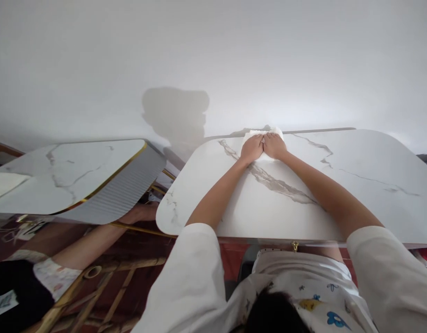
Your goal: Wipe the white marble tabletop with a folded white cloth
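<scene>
White cloth lies at the far edge of a marble-patterned table, under both of the person's hands. Nearest are the white sleeves, then a small gold fitting below the table's near edge. Beyond these, the forearms stretch across the tabletop, slanting inward. At their ends the left hand and right hand rest palm down, side by side, fingers drawn together over the cloth; whether they pinch it or only press, I cannot tell. The step in hand looks like pressing the cloth down at full reach. The pale wall stands just behind, so the next move would seem to call for even pressure and both hands moving together.
</scene>
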Demonstrator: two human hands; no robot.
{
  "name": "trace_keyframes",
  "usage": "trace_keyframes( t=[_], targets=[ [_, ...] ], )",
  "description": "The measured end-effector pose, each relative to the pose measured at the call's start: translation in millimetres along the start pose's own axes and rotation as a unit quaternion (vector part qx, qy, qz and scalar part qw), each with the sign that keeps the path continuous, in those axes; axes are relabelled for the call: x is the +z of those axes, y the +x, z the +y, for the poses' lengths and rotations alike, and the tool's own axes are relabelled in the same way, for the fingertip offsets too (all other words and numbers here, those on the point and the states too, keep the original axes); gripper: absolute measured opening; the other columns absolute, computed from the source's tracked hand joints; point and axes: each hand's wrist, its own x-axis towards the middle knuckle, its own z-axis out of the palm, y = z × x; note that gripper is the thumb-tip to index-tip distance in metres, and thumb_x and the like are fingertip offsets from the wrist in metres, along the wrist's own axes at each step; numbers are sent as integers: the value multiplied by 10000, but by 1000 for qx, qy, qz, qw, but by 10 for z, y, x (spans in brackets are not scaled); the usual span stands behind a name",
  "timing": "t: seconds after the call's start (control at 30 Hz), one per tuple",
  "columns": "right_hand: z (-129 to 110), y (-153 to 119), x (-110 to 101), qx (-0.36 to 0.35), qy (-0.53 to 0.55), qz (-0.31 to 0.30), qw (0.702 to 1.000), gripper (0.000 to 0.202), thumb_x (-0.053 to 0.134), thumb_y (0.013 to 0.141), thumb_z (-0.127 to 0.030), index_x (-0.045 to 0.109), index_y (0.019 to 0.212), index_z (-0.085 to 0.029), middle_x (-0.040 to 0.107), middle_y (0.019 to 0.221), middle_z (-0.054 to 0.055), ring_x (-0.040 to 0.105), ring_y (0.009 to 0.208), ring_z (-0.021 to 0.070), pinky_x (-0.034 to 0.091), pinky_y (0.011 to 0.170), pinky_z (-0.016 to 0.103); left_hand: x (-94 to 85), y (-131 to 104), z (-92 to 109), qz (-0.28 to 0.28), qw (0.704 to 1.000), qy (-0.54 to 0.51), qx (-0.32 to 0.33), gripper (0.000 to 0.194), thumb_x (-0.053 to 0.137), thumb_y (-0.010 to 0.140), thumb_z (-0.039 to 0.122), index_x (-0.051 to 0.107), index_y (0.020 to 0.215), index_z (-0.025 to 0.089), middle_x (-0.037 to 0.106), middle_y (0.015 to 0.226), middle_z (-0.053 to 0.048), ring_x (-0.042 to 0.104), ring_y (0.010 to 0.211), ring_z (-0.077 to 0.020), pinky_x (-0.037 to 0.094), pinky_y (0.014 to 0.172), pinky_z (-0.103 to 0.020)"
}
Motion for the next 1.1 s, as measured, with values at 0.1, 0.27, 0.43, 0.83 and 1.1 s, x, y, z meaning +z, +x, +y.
trace_keyframes(
  t=[0.1, 0.27, 0.43, 0.83, 1.1],
  targets=[
    [-153, -249, -64, -2, 8, -9, 1000, 475, 290, 935, -174, 501, 1301, 43, 521, 1362, 233, 435, 1283, 328, 274, 1071, 421, -70, -267, 82, -8, 1000, 4, -1, 454, 296, 932, 153, 527, 1320, 112, 525, 1409, -107, 464, 1318, -196, 326, 1130, -329],
    [-470, -720, -197, -20, 15, -13, 1000, 476, 284, 943, -183, 507, 1297, 43, 522, 1357, 244, 444, 1273, 330, 276, 1073, 433, -208, -789, 196, -5, 1000, 4, 14, 474, 312, 911, 164, 518, 1328, 71, 531, 1397, -128, 471, 1312, -214, 329, 1139, -342],
    [-812, -1211, -340, -27, 12, -9, 1000, 494, 281, 954, -204, 476, 1328, 54, 488, 1397, 249, 422, 1301, 345, 277, 1081, 462, -382, -1366, 340, -10, 1000, -4, 2, 483, 300, 912, 186, 510, 1338, 96, 519, 1413, -114, 452, 1333, -217, 332, 1149, -388],
    [-1192, -1883, -587, -57, 20, -19, 998, 514, 288, 931, -191, 485, 1350, 33, 482, 1413, 237, 423, 1326, 330, 282, 1112, 462, -614, -2120, 668, -10, 1000, 26, -5, 498, 276, 909, 179, 516, 1328, 54, 528, 1396, -154, 453, 1336, -211, 318, 1166, -372],
    [-700, -2187, -735, -53, 22, -24, 998, 510, 297, 912, -187, 502, 1335, 12, 503, 1403, 211, 428, 1321, 312, 282, 1113, 454, -445, -2027, 1235, -17, 999, 6, -27, 517, 310, 889, 190, 495, 1358, 75, 495, 1428, -144, 425, 1354, -236, 311, 1163, -412]
  ],
)
